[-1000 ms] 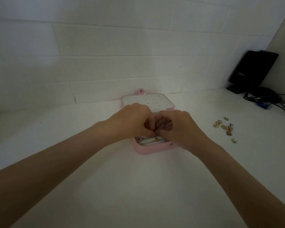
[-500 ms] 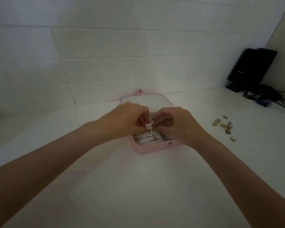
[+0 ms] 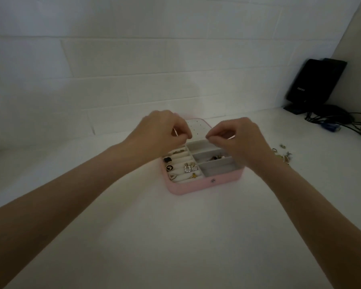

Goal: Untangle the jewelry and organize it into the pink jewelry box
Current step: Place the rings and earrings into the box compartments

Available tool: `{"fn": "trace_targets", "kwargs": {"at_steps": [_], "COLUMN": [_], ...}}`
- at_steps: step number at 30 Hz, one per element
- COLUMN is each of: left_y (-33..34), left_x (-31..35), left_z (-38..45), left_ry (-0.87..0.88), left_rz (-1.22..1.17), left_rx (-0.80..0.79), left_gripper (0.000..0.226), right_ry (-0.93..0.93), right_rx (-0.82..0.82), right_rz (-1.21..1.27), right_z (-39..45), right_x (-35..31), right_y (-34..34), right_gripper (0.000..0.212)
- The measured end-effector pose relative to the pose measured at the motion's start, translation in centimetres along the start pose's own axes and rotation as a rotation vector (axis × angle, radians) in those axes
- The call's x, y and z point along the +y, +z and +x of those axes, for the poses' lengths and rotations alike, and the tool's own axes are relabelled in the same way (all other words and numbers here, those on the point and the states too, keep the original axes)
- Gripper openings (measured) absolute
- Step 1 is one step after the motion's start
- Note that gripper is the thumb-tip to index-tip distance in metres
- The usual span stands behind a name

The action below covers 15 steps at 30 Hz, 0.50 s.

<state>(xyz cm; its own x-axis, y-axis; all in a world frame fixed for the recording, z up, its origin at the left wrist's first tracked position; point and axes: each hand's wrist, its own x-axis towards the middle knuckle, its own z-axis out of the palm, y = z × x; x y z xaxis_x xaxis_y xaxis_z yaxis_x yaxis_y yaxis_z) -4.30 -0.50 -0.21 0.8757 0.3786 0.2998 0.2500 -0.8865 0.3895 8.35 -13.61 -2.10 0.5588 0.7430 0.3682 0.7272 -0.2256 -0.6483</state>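
Fingers curled above the glossy pink jewelry box.

One camera sits on the person's head and looks forward and down, close over the white table, toward the wall behind it
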Motion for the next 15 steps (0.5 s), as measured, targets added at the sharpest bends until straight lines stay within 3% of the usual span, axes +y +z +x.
{"fn": "trace_targets", "kwargs": {"at_steps": [6,9,12,15], "left_y": [2.7,4.3,5.3,5.9], "left_x": [3.4,5.4,7.0,7.9], "left_z": [2.4,3.7,4.5,4.6], "left_ry": [0.149,0.193,0.219,0.245], "left_rz": [-0.031,-0.034,0.017,0.000], "left_rx": [-0.175,-0.265,-0.299,-0.267], "left_gripper": [0.017,0.016,0.019,0.020], "right_ry": [0.154,0.242,0.283,0.356], "right_rx": [0.091,0.102,-0.031,-0.166], "right_rz": [-0.055,-0.206,-0.426,-0.482], "right_z": [1.1,0.9,0.3,-0.4], "right_x": [3.1,5.2,7.5,9.7], "right_y": [-6.1,-8.9,-9.6,-8.9], "right_gripper": [0.014,0.016,0.016,0.022]}}
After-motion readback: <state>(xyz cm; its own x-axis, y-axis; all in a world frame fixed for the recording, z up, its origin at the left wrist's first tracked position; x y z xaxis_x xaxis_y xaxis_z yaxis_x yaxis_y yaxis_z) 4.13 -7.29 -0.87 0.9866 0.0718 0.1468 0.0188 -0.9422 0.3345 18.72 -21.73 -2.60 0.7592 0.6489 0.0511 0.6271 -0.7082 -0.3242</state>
